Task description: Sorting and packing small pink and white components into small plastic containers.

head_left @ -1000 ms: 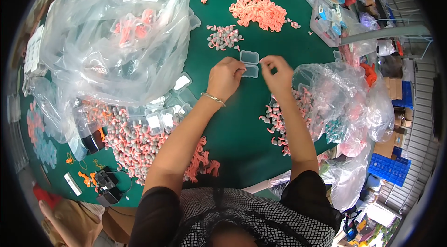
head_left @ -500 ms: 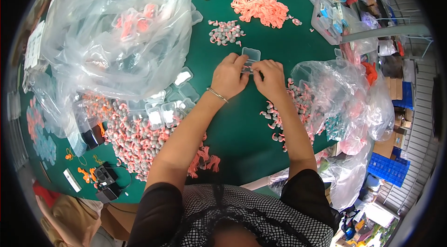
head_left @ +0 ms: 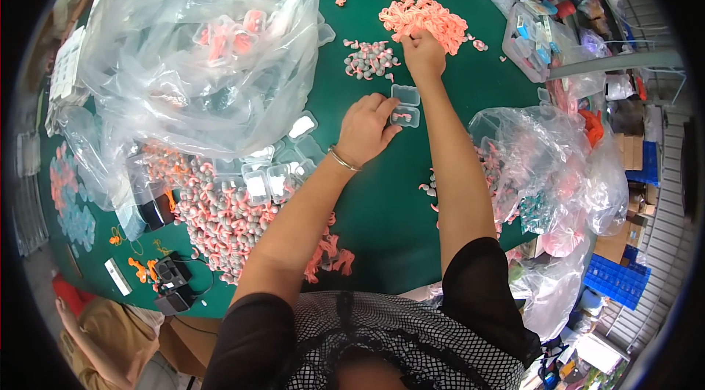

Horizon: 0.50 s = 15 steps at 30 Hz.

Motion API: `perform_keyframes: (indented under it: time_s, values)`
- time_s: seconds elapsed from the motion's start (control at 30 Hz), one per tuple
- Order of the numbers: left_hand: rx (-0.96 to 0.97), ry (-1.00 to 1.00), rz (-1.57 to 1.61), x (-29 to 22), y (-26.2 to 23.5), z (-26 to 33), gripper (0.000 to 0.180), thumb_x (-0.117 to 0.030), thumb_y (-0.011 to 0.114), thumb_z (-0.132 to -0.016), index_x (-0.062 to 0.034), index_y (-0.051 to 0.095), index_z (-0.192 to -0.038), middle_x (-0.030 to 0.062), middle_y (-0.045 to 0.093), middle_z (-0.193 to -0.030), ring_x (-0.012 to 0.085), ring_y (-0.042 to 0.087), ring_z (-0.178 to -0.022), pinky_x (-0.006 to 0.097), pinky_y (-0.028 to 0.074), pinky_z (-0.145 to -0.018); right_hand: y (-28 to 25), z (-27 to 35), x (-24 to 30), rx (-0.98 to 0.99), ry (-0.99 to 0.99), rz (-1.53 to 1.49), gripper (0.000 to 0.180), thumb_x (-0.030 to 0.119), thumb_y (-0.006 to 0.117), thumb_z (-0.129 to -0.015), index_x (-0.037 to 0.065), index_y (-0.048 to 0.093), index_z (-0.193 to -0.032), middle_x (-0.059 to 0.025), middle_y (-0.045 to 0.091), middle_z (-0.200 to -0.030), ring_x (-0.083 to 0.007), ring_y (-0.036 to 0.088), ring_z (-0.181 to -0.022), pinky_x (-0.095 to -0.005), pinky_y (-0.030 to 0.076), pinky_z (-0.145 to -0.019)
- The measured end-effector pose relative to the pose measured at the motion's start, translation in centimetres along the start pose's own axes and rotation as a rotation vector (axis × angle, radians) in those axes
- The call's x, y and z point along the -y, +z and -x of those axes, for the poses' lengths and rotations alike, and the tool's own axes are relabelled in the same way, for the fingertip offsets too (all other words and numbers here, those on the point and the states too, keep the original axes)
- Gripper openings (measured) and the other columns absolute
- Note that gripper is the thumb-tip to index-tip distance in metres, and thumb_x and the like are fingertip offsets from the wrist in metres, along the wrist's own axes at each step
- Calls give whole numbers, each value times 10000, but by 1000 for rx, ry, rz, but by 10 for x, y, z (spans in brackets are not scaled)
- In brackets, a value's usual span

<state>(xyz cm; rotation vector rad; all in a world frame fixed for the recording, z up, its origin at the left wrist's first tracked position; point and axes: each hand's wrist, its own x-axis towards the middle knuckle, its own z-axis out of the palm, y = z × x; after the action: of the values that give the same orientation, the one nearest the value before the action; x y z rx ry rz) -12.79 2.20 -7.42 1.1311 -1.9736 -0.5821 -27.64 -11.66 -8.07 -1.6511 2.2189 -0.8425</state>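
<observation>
A small clear plastic box [head_left: 406, 95] lies with its lid folded open on the green table, a little pink and grey piece inside its nearer half. My left hand [head_left: 365, 129], with a bangle on the wrist, pinches the box's left edge between thumb and fingers. Farther out, my right hand [head_left: 425, 59] has its fingers curled at the near edge of a heap of coral-orange cord bundles [head_left: 433, 19], pinching at the cord; the fingertips are partly hidden. Left of that hand sits a small pile of grey and pink pieces [head_left: 369, 59].
A large clear bag [head_left: 198, 89] of boxes covers the far left. Below it spread many grey and pink pieces [head_left: 228, 225] and several empty clear boxes [head_left: 279, 183]. More clear bags [head_left: 536, 147] lie right. A black device [head_left: 172, 276] stands near left; another person [head_left: 110, 338] is beyond it.
My right hand has left the box and moved away from me to the orange cord heap. My left hand stays on the box, which now shows open. The whole view has shifted slightly.
</observation>
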Motion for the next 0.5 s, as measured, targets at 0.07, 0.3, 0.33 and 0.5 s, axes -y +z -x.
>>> perform_keyframes:
  time_s: [0.07,0.3,0.33,0.5]
  values:
    - [-12,8,23,-2,3,-1,463,-149,769,-675,-64,600,-1098,98,557,-906,299,560,-835,395,469,-746,1,-5,-14,-34,17,-43,222,306,687,-777,104,691,-871,-80,701,-797,-262,683,-760,-393,527,-671]
    - [-19,-12,5,1,-1,0,471,-150,785,-650,-65,606,-1077,88,568,-900,297,569,-836,391,474,-748,-54,50,-35,83,-119,-434,78,113,687,-776,70,675,-840,-60,683,-751,-208,648,-655,-312,503,-600]
    - [-27,-13,13,3,-1,1,472,-148,788,-643,-66,607,-1071,86,571,-897,297,573,-833,390,476,-743,-64,63,-33,175,-172,-518,64,68,682,-773,65,666,-835,-50,669,-740,-191,630,-638,-298,487,-576]
    - [-23,-30,40,1,1,-2,468,-123,798,-615,-73,615,-1042,80,573,-896,287,573,-854,398,468,-757,-87,96,-40,153,-658,-118,84,51,677,-762,74,653,-839,-28,626,-797,-220,607,-769,-355,455,-702]
